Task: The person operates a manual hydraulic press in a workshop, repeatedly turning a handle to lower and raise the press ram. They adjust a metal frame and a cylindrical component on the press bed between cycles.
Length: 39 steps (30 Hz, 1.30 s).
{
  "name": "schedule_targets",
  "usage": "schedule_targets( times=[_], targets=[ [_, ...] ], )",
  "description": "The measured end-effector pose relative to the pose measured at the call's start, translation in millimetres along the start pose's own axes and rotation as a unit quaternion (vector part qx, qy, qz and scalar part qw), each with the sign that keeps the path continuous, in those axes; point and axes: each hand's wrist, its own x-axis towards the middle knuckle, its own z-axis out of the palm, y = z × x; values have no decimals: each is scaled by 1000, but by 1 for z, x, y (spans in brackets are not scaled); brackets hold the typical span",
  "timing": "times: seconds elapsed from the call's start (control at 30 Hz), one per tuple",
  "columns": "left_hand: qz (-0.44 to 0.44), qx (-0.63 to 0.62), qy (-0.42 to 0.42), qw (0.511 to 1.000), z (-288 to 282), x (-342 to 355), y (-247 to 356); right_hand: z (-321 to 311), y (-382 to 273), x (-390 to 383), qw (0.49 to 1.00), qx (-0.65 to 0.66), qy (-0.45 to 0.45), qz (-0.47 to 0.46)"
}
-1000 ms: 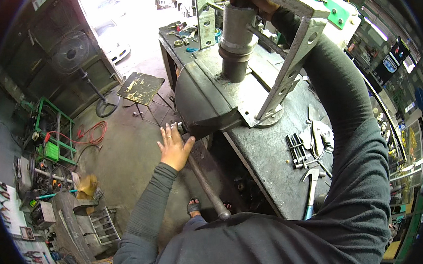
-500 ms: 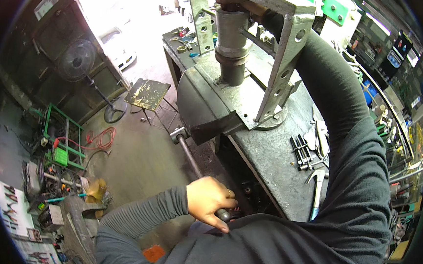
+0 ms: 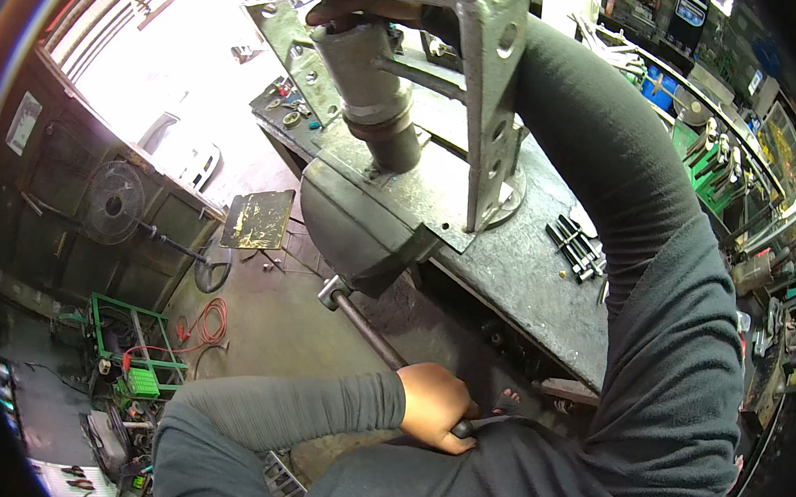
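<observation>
Below centre, my left hand point(image 3: 438, 408) is closed around the steel handle bar point(image 3: 369, 328) of a large dark bench vise point(image 3: 363, 223). The bar's rounded end shows just past my fingers. Above the vise stands an upright grey metal cylinder point(image 3: 360, 70), stepped and narrower at its base, inside a heavy metal frame point(image 3: 490, 116) with holes in its uprights. My right arm reaches around the frame, and my right hand point(image 3: 364, 11) grips the cylinder's top rim. Shadow and the frame's top beam hide part of that hand.
Black bolt-like parts point(image 3: 575, 247) lie on the dark workbench point(image 3: 515, 294). A worn stool point(image 3: 258, 218) and a standing fan point(image 3: 113, 201) are at the left, near a coiled red cable point(image 3: 214, 321) on the floor. Small tools sit at the bench's far corner. Crowded shelves line the right.
My view has turned, so the bench and frame appear farther left. The handle bar lies at a flatter slant, with my left hand still around it. My right hand stays at the cylinder's top.
</observation>
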Motion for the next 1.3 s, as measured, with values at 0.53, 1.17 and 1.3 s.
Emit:
schedule_targets(
  times=[0.53, 1.17, 1.3],
  targets=[
    [-8, 52, -82, 995, -3, 8, -6, -16, 4, -28, 991, 56, 115, -44],
    [28, 89, -68, 993, -3, 15, -17, 170, -49, -340, 946, 32, 48, -318],
    [54, -4, -92, 994, -7, 14, -14, 190, -50, -351, 947, 1, 124, -297]
  ],
)
